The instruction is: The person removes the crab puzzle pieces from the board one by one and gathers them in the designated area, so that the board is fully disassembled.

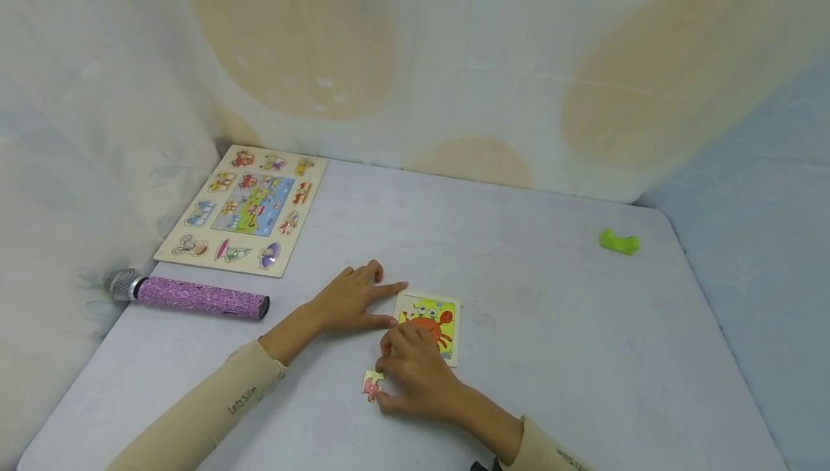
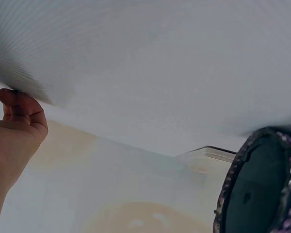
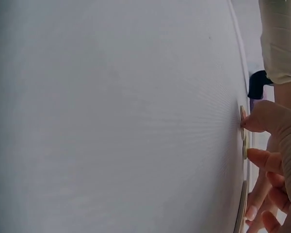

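Left hand (image 1: 350, 305): fingers free of any grip; forefinger and thumb stretched out to the left edge of the crab puzzle (image 1: 457, 330).
Right hand (image 1: 420, 377): thumb and forefinger pinching a puzzle piece (image 1: 372, 385).
Puzzle piece: pink figure on pale ground; lower centre of the frame.
Crab puzzle: pale border, red crab; just below centre, partly hidden.
Microphone (image 1: 201, 296): purple, glittery; left.
Picture board (image 1: 253, 266): upper left.
Green block (image 1: 619, 242): right.
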Available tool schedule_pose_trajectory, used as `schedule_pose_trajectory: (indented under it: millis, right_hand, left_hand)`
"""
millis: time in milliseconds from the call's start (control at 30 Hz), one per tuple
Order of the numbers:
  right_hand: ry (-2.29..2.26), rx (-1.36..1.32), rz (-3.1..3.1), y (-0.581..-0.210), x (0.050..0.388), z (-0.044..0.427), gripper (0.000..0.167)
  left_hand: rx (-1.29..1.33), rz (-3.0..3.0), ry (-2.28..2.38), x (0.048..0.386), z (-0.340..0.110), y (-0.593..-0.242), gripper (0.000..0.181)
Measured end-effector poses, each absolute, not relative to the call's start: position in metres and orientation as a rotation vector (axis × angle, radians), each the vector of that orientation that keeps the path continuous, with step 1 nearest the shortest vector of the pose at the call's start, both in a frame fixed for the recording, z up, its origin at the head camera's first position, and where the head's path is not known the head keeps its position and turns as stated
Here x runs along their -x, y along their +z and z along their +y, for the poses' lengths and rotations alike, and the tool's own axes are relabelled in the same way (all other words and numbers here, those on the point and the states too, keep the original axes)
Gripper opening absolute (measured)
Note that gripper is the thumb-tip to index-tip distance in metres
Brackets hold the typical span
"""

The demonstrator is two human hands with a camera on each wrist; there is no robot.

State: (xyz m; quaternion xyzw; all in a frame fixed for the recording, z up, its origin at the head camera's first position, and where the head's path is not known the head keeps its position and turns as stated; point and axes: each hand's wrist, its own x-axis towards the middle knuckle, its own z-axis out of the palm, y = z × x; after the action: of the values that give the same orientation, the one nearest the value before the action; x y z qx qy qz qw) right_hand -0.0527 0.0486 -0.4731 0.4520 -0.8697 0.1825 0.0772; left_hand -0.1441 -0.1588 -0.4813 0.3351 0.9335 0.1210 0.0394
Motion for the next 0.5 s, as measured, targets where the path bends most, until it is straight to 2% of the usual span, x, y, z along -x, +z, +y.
schedule_pose_trajectory:
  millis: [367,500]
  right_hand:
    - [0.521,-1.367,-2.49,-0.468,0.069,0.065,0.017]
    - [0.551,-1.338,-2.458,-0.46,0.081,0.082,0.019]
  left_hand:
    - [-1.067,2.872,0.364,0.145,-0.159,-0.482,0.068]
    - [-1.059,2.875,0.38,0.145,-0.159,-0.482,0.069]
